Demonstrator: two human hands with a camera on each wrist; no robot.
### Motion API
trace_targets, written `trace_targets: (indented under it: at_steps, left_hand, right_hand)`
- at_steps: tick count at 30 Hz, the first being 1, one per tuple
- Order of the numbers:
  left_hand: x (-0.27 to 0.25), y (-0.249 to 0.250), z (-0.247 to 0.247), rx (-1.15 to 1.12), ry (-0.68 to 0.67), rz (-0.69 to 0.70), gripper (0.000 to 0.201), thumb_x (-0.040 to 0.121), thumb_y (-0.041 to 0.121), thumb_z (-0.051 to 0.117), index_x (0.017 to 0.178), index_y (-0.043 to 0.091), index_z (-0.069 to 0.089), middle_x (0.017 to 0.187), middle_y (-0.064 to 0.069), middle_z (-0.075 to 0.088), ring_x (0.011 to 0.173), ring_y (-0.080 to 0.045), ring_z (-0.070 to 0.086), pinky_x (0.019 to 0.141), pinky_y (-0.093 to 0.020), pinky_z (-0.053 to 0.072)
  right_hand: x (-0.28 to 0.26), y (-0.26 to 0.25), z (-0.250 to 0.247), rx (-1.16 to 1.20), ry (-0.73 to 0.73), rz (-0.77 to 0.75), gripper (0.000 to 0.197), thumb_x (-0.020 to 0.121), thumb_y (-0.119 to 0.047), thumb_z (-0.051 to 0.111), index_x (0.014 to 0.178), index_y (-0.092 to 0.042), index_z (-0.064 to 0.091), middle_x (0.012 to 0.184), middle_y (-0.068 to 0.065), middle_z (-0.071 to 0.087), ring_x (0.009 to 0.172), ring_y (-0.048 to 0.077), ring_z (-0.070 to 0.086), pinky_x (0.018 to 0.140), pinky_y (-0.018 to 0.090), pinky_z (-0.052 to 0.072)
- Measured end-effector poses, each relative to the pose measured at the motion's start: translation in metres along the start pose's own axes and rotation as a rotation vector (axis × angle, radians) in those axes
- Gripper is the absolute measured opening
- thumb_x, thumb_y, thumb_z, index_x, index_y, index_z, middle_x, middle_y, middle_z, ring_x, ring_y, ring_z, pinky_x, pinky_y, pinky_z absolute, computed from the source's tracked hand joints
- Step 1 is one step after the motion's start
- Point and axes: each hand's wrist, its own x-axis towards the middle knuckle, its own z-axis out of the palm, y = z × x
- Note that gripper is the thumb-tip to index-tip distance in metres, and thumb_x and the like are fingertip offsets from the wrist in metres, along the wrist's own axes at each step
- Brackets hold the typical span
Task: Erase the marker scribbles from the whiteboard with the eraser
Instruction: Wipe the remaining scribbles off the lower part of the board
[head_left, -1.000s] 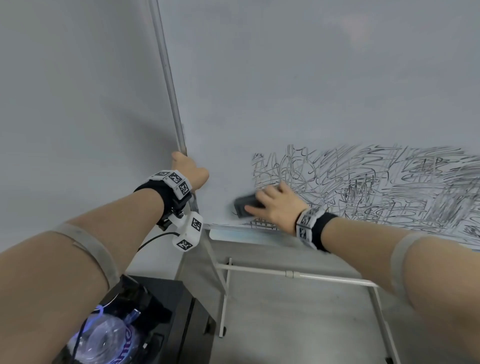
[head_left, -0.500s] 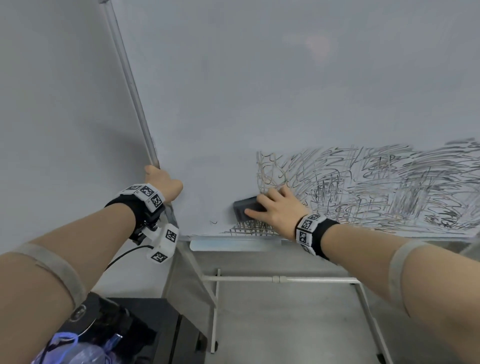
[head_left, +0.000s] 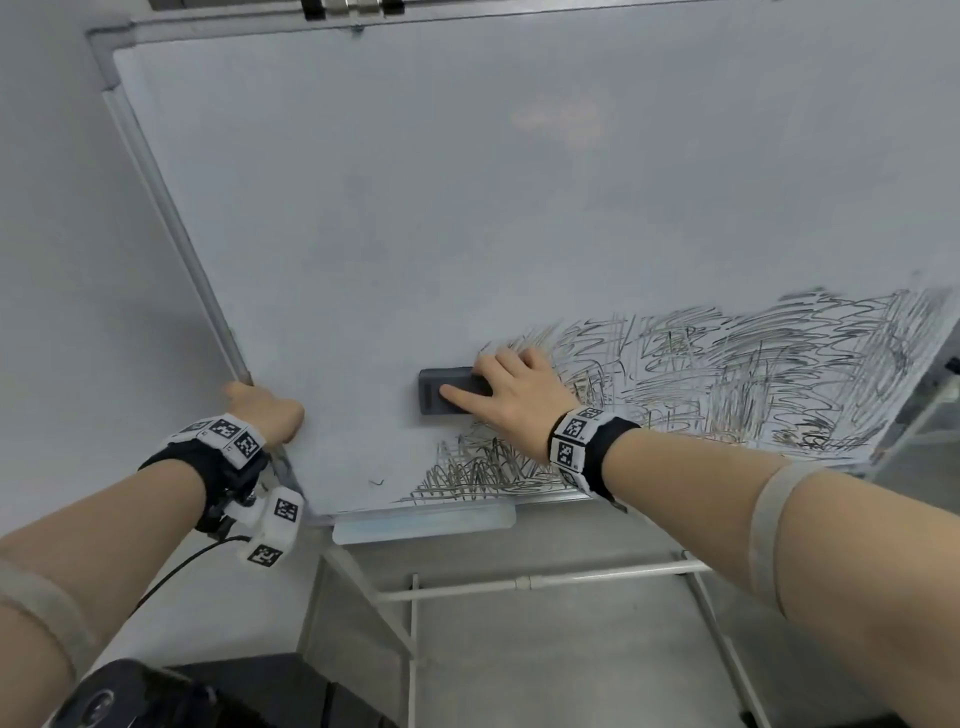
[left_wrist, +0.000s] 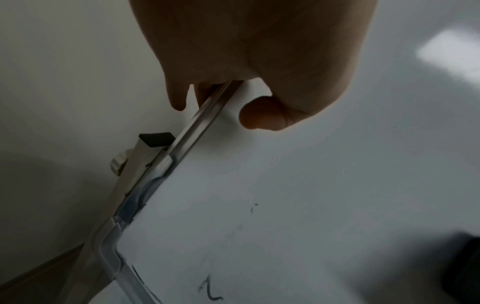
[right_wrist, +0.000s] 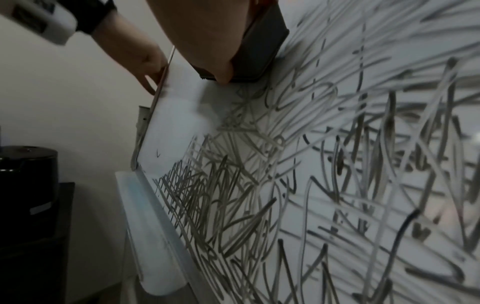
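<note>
The whiteboard (head_left: 415, 208) stands on a metal frame. Black marker scribbles (head_left: 727, 374) cover its lower right part, with a dense patch (head_left: 478, 470) near the bottom edge. My right hand (head_left: 511, 389) grips the dark grey eraser (head_left: 441, 392) flat against the board at the left edge of the scribbles. The right wrist view shows the eraser (right_wrist: 257, 51) under my palm and scribbles (right_wrist: 337, 164) below it. My left hand (head_left: 265, 413) grips the board's left frame edge (left_wrist: 205, 115), fingers behind and thumb in front.
A pale marker tray (head_left: 423, 522) runs under the board's bottom edge. The stand's white crossbar (head_left: 519, 584) and legs sit below. A black device (right_wrist: 26, 174) stands on a dark cabinet at the lower left. A small stray mark (head_left: 376, 482) is near the board's bottom left.
My right hand has moved the eraser up a little and rightwards, and the left edge of the scribbles has been wiped back. The head view has tilted up. My left hand keeps its grip.
</note>
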Motion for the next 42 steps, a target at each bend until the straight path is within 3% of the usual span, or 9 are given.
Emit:
trace_targets:
  at_steps: [3, 6, 9, 11, 15, 18, 21, 30, 42]
  left_hand:
    - [0.012, 0.0, -0.003, 0.042, -0.03, 0.022, 0.076, 0.039, 0.005, 0.053, 0.11, -0.021, 0.056, 0.081, -0.024, 0.056, 0.06, -0.028, 0.051, 0.041, -0.025, 0.039]
    - [-0.002, 0.015, -0.017, 0.117, -0.076, -0.01, 0.036, 0.04, 0.003, 0.055, 0.075, -0.006, 0.055, 0.064, -0.011, 0.048, 0.053, -0.023, 0.042, 0.048, -0.024, 0.033]
    - [-0.017, 0.035, -0.035, 0.107, 0.042, -0.015, 0.061, 0.051, 0.013, 0.061, 0.107, -0.011, 0.054, 0.096, -0.023, 0.063, 0.078, -0.036, 0.066, 0.06, -0.033, 0.047]
    - [-0.027, 0.054, -0.049, 0.176, 0.28, 0.04, 0.075, 0.063, 0.02, 0.064, 0.126, -0.01, 0.039, 0.121, -0.026, 0.053, 0.106, -0.044, 0.061, 0.085, -0.043, 0.054]
    - [-0.083, 0.122, -0.076, 0.243, 0.573, 0.63, 0.062, 0.064, 0.011, 0.063, 0.121, -0.002, 0.045, 0.128, -0.023, 0.043, 0.118, -0.042, 0.043, 0.102, -0.047, 0.039]
    - [-0.122, 0.181, -0.081, 0.288, 0.565, 1.085, 0.056, 0.06, 0.012, 0.054, 0.114, -0.002, 0.05, 0.12, -0.023, 0.048, 0.111, -0.04, 0.044, 0.095, -0.042, 0.037]
    - [-0.144, 0.244, -0.073, 0.363, 0.568, 1.287, 0.058, 0.059, 0.016, 0.048, 0.113, -0.004, 0.05, 0.124, -0.023, 0.05, 0.114, -0.041, 0.046, 0.101, -0.043, 0.037]
    - [-0.175, 0.355, -0.013, 0.516, 0.357, 1.305, 0.059, 0.08, 0.035, 0.048, 0.129, 0.002, 0.046, 0.125, -0.016, 0.054, 0.114, -0.038, 0.05, 0.11, -0.048, 0.033]
    - [-0.178, 0.371, 0.044, 0.566, 0.485, 1.248, 0.07, 0.078, 0.054, 0.044, 0.128, 0.006, 0.046, 0.124, -0.013, 0.053, 0.118, -0.038, 0.048, 0.119, -0.06, 0.016]
  right_hand:
    - [-0.002, 0.002, -0.003, -0.008, -0.017, 0.074, 0.066, 0.068, -0.01, 0.069, 0.131, -0.021, 0.051, 0.112, 0.011, 0.054, 0.094, 0.03, 0.047, 0.077, 0.04, 0.034]
    - [0.007, 0.013, -0.012, -0.003, 0.064, 0.176, 0.055, 0.065, -0.01, 0.072, 0.117, -0.016, 0.054, 0.11, 0.011, 0.055, 0.091, 0.03, 0.048, 0.075, 0.041, 0.038]
    - [0.013, 0.025, -0.021, -0.015, 0.086, 0.195, 0.048, 0.066, -0.012, 0.071, 0.111, -0.017, 0.054, 0.108, 0.012, 0.055, 0.09, 0.03, 0.046, 0.073, 0.041, 0.038]
    - [0.016, 0.024, -0.024, -0.018, 0.077, 0.207, 0.043, 0.068, -0.015, 0.072, 0.108, -0.017, 0.055, 0.105, 0.012, 0.055, 0.088, 0.03, 0.046, 0.072, 0.04, 0.038]
    - [0.02, 0.013, -0.025, -0.014, 0.014, 0.252, 0.038, 0.072, -0.03, 0.076, 0.101, -0.017, 0.056, 0.098, 0.012, 0.054, 0.083, 0.031, 0.049, 0.068, 0.04, 0.038]
    - [0.025, 0.003, -0.024, 0.037, 0.01, 0.286, 0.037, 0.074, -0.037, 0.076, 0.097, -0.017, 0.055, 0.095, 0.012, 0.054, 0.082, 0.031, 0.05, 0.067, 0.041, 0.038]
    - [0.03, -0.001, -0.028, 0.087, 0.017, 0.306, 0.036, 0.077, -0.045, 0.072, 0.094, -0.017, 0.056, 0.092, 0.011, 0.054, 0.082, 0.03, 0.051, 0.068, 0.04, 0.037]
    - [0.005, 0.017, -0.036, 0.117, -0.006, 0.458, 0.031, 0.076, -0.046, 0.068, 0.083, -0.017, 0.061, 0.088, 0.007, 0.051, 0.07, 0.026, 0.05, 0.069, 0.038, 0.034]
    - [-0.009, 0.032, -0.037, 0.274, -0.01, 0.526, 0.037, 0.084, -0.046, 0.066, 0.084, -0.011, 0.055, 0.088, 0.009, 0.044, 0.054, 0.023, 0.042, 0.047, 0.029, 0.036]
